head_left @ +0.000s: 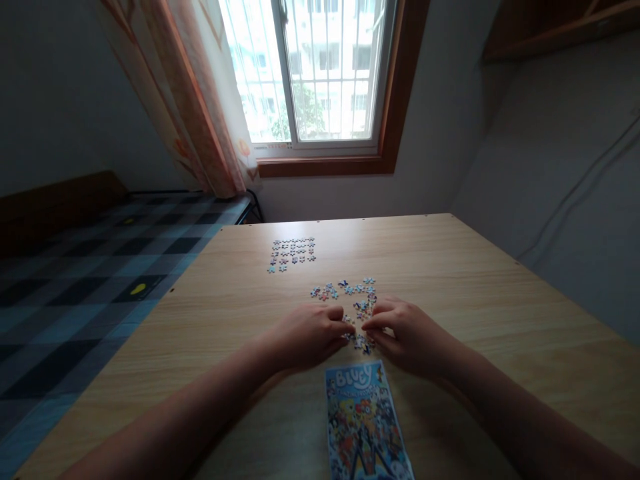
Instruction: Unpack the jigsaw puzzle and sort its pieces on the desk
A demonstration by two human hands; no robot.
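Note:
My left hand (316, 331) is closed, its thumb and fingertips pinched on a small jigsaw puzzle piece (349, 323). Facing it, my right hand (406, 333) has its thumb and forefinger nearly together, low over the pieces; whatever lies between those fingertips is too small to make out. Loose colourful puzzle pieces (350, 289) lie in a bent band beyond and between the hands. A few more pieces (363, 343) lie just below the fingertips. Closer to me is a bright Bluey picture box or booklet (367, 420), flat on the table.
Farther back on the wooden table (425, 260), several puzzle pieces (293, 252) are laid out in rows. A bed with a checked cover (125, 267) stands along the left. Behind are a curtain (185, 100) and a barred window (330, 73).

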